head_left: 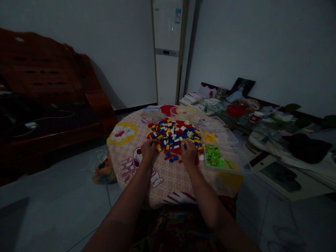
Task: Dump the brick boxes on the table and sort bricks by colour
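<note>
A heap of toy building bricks [174, 134] in red, blue, white and yellow lies on the cloth-covered round table [170, 185]. At the heap's near left edge is my left hand [148, 150], its fingers curled together by red and yellow bricks; what they hold, if anything, is hidden. My right hand [189, 153] reaches into the near right side, fingers bent and closed near a small yellow piece; I cannot make out what is between them. A few loose blue pieces [173, 159] lie between the hands. Right of the heap, a clear plastic box [237, 164] holds green bricks [214, 155].
Behind the green bricks' box, another clear box [228, 135] holds yellow bricks [210, 136]. Clear containers [152, 113] and a red round item [168, 110] stand at the table's back. A cluttered glass table [236, 120] is at right, a wooden bench [52, 80] at left.
</note>
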A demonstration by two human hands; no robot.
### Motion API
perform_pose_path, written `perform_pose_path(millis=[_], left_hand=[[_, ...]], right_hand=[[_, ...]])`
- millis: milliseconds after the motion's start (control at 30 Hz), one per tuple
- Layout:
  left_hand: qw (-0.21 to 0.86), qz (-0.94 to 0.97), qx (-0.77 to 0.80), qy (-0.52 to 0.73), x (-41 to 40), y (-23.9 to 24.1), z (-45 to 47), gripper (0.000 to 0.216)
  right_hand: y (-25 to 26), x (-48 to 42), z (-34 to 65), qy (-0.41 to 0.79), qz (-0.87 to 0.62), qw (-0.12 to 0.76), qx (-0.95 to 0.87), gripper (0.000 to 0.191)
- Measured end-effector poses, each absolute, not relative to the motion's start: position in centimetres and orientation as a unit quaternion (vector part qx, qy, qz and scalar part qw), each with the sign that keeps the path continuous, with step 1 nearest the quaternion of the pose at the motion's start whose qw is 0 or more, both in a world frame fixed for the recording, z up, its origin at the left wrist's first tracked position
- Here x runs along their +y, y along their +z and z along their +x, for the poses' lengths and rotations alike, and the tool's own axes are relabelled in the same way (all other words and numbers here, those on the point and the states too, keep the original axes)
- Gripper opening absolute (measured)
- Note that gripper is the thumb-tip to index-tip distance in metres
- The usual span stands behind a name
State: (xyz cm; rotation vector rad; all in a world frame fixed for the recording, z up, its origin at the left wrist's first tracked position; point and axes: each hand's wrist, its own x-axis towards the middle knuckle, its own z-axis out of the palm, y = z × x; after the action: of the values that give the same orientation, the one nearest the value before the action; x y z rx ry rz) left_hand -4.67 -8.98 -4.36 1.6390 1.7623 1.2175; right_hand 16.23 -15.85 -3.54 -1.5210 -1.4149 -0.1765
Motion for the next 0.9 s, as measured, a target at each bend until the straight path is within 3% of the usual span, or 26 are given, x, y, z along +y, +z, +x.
perform_pose_path(millis=[167, 400, 900], left_hand=[[0.215, 0.595, 0.637, 0.441, -9.0, -4.2, -4.7, 0.033], [0.208, 0.603, 0.631, 0.441, -9.0, -4.4, -4.8, 0.034], [0.224, 0.592, 0.627, 0.454, -9.2, -4.2, -4.6, 0.033]], right_hand=[[-1.1, -15.5, 21.5, -0.070, -0.694, 0.469, -0.541, 0.031], [1.7, -14.4, 27.3, -0.151, -0.737, 0.491, -0.440, 0.038], [-3.4, -16.2, 13.6, -0.025, -0.618, 0.368, -0.694, 0.023]])
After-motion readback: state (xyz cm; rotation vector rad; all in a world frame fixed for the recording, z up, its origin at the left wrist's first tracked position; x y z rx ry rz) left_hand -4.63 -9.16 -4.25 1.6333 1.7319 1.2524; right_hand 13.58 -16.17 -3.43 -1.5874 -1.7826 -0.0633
